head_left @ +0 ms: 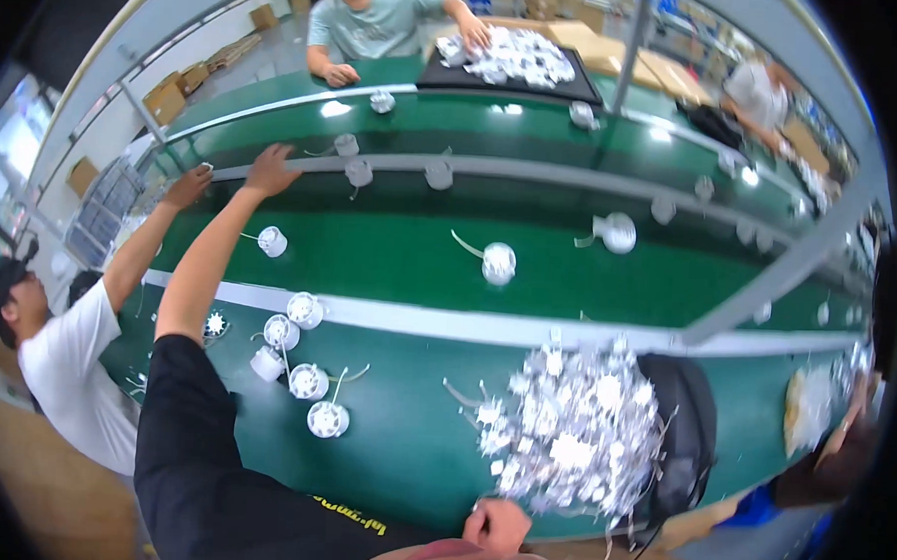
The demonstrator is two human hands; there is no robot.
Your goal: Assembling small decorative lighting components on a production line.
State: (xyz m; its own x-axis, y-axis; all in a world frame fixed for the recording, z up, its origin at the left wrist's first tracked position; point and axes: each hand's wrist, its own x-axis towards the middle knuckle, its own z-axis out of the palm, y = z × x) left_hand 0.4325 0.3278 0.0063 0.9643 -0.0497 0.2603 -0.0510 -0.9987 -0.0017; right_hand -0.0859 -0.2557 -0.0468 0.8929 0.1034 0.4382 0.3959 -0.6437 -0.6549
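My left arm in a black sleeve stretches far across the green conveyor belt (390, 247). At its end my left hand (271, 172) is open, fingers extended over the far side of the belt. Just beyond its fingertips are white round plastic parts with strips, one (358, 172) being nearest. My right hand (499, 527) is curled closed at the table's near edge, beside a large heap of small white and silvery pieces (572, 426); what it holds, if anything, is hidden. Several white round spoked parts (307, 381) stand on the green table left of the heap.
A black bag or tray (685, 420) lies under the heap's right side. More white parts (499, 263) ride on the belt. A grey metal post (769, 274) slants at the right. Co-workers sit at the left (79, 374) and opposite (380, 22), where another heap (508, 57) lies.
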